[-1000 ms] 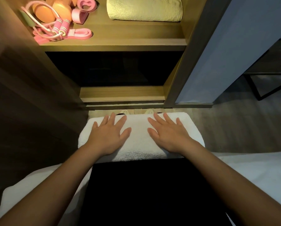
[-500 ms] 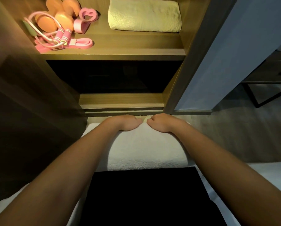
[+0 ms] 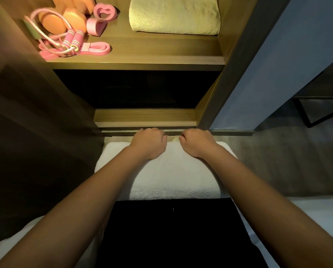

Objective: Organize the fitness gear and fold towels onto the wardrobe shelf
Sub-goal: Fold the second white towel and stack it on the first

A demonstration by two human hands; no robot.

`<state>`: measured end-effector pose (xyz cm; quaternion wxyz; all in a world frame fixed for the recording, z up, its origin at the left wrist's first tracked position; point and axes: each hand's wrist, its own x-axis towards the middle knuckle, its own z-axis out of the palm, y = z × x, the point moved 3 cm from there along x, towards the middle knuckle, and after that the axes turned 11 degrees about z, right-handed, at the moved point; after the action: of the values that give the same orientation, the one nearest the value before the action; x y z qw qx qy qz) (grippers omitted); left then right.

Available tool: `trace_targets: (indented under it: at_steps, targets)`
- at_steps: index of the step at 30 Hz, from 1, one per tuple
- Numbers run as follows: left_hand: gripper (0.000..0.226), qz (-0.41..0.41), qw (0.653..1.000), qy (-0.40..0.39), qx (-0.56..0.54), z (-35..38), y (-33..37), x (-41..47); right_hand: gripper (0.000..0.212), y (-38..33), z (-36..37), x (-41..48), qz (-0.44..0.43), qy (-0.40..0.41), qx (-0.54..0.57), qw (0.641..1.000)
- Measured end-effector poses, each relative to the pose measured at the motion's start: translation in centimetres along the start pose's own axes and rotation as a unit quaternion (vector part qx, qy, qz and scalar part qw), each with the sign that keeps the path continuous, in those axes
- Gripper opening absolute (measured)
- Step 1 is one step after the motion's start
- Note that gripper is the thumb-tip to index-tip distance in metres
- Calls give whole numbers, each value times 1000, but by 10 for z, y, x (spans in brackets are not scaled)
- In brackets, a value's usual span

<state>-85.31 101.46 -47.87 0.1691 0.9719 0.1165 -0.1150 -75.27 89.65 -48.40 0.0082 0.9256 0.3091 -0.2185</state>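
A white folded towel (image 3: 171,176) lies across my lap in front of the wardrobe. My left hand (image 3: 149,142) and my right hand (image 3: 195,142) curl over its far edge, fingers hidden behind the fold, gripping it. On the lit wardrobe shelf (image 3: 142,60) above, a folded cream towel (image 3: 174,15) lies at the right. At the shelf's left lie a pink skipping rope (image 3: 71,40), orange dumbbells (image 3: 65,20), a pink resistance band (image 3: 96,48) and a pink hand grip (image 3: 101,17).
A dark lower compartment (image 3: 136,89) opens under the lit shelf. The wardrobe's side panel (image 3: 237,60) and a pale door (image 3: 289,55) stand to the right. A black-framed table (image 3: 324,105) stands on the grey floor at far right. White bedding (image 3: 320,215) lies beside my legs.
A second ago both hands lay flat, fingers spread, on the towel. They slid forward and curled over its far edge; since half a second ago they have moved slightly apart.
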Motion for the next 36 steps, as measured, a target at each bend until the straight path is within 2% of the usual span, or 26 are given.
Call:
trace_targets:
  at_steps: [2,3,5,7,9,12,15,17,19,21,24,26,29,32,33,36]
  targets:
    - [43,45,997,54,-30,0,6,-33,41,3,-2,-23,-25,28,71,997]
    - [46,57,996,54,-40,3,9,-50,46,3,1,-38,-43,18,80,996]
    - [52,66,997,23,-29,13,13,-78,55,0,15,-65,-86,-32,28,995]
    - [57,72,997,10,-6,18,9,-93,58,8,24,-77,-98,-46,-9,994]
    - [65,80,997,16,9,16,-4,-106,59,24,19,-82,-91,-24,6,996]
    - [79,106,992,35,51,13,-20,-131,60,48,13,-102,-105,56,18,993]
    - [91,155,976,47,146,17,-6,-143,75,51,20,-129,-149,83,-11,985]
    - [99,157,970,44,182,26,12,-141,86,40,29,-137,-174,90,-59,979]
    - [96,133,972,48,186,29,27,-135,93,27,38,-138,-175,89,-97,976]
    - [78,135,970,84,183,24,35,-131,99,18,42,-135,-157,96,-117,976]
    - [65,156,970,101,156,14,34,-127,85,16,35,-130,-138,132,-105,976]
    - [69,161,968,108,159,11,28,-127,69,17,28,-127,-148,155,-105,971]
    - [75,144,963,128,186,11,10,-135,63,18,22,-124,-154,153,-95,971]
    - [50,163,948,199,188,12,-5,-140,64,16,23,-124,-156,157,-105,970]
    - [47,169,943,214,191,13,-8,-141,63,17,23,-125,-158,160,-103,969]
    - [67,170,942,205,203,16,-23,-146,61,19,22,-125,-162,162,-88,969]
